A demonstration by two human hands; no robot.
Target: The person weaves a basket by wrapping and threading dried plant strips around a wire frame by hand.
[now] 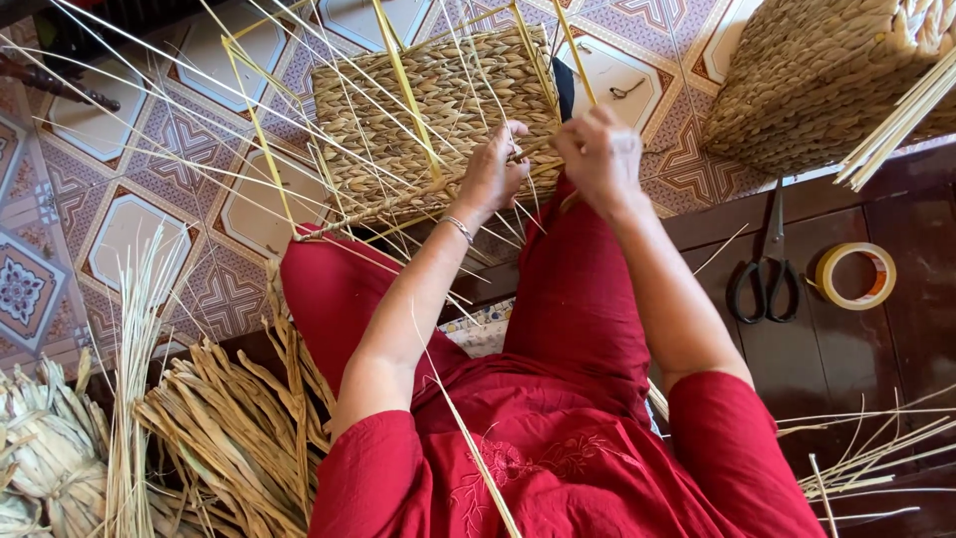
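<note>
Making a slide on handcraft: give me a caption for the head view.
Both hands, left and right, weave straw on a half-made basket resting on red-clad knees; scissors and tape nearby.

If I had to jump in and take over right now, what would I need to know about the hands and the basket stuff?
Left hand: pressed on the lower edge of the half-woven basket, pinching a strand.
Right hand: closed on a strand at the same edge, to the right.
The basket rests on the red-clad lap, thin stakes fanning out.
Done: most of the panel looks woven.
Left: the stake ends stand loose, unwoven.
Spare straw lies lower left. Scissors and tape roll lie on the dark wooden surface, right. Another woven basket is upper right.
</note>
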